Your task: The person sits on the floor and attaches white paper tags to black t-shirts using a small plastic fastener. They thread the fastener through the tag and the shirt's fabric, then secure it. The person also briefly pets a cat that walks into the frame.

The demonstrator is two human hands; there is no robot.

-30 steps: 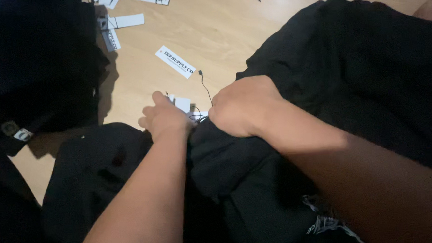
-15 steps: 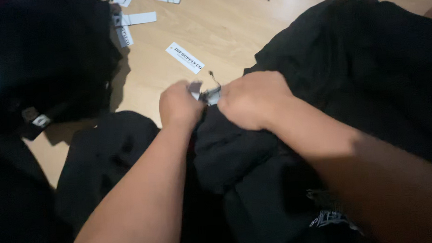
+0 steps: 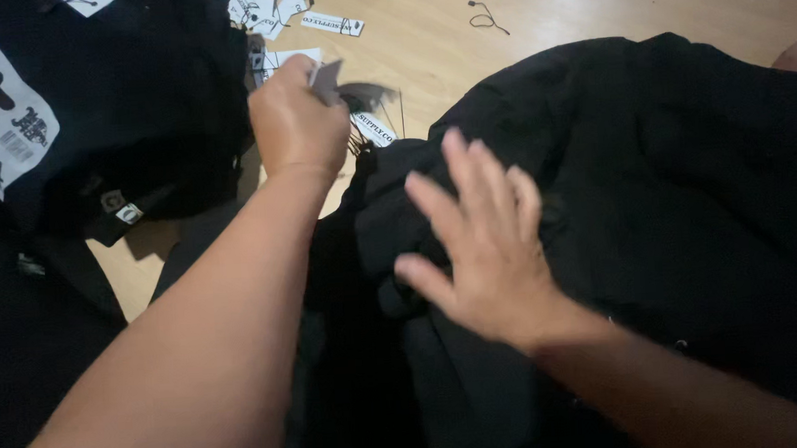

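My left hand (image 3: 298,125) is closed on a small paper hang tag (image 3: 327,80) and holds it lifted above the wooden floor, with its thin string trailing toward a black garment (image 3: 670,201). My right hand (image 3: 481,242) lies flat and open on that garment, fingers spread, pressing the crumpled black cloth down. The garment covers the right half of the view.
A pile of black clothes (image 3: 110,103) with a white printed patch lies at the upper left. Several white paper tags (image 3: 329,23) and a loose black string (image 3: 488,15) are scattered on the wooden floor (image 3: 515,27) at the top. A tag lies by the garment's edge (image 3: 373,127).
My left hand has pulled the tag up and away to the left of the garment. My right hand has let go of the bunched cloth and opened flat on it.
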